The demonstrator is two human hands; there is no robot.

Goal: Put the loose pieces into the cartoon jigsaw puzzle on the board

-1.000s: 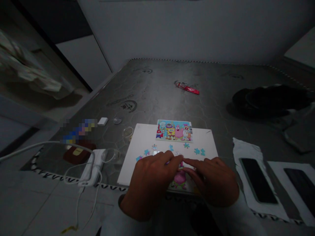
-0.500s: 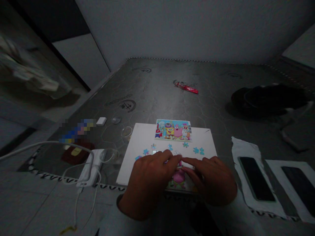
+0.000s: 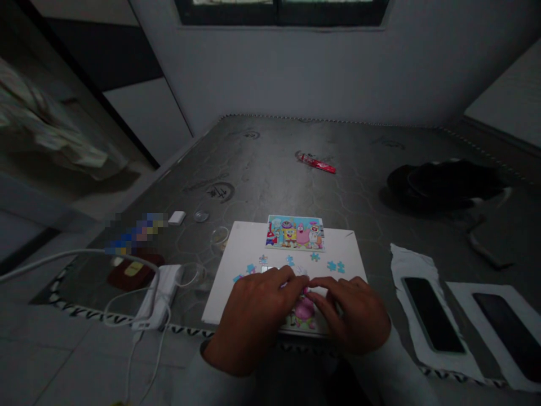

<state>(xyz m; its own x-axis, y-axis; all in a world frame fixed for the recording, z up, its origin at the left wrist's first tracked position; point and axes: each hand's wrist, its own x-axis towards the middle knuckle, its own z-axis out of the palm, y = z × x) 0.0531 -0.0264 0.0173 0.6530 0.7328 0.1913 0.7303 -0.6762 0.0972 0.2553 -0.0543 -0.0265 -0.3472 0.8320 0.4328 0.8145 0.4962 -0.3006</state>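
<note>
Head view: where do I find the puzzle [image 3: 304,312]?

On the board [image 3: 224,293], near edge, partly under the left hand [image 3: 262,301]. I cannot tell whether those fingers grip. Right hand [image 3: 355,313]: thumb and forefinger almost together above it; clamping, I cannot tell.

Method?

I advise: brace with the left, align edges, press straight down, check against the card [image 3: 295,239].

Head camera: we look forward and down from the wearer's head.
Left hand [image 3: 258,307], right hand [image 3: 355,313]: near us, low in view.
Grey mat [image 3: 264,175]: we face across it.
Window [image 3: 277,16]: its lower part tops our view.
</note>
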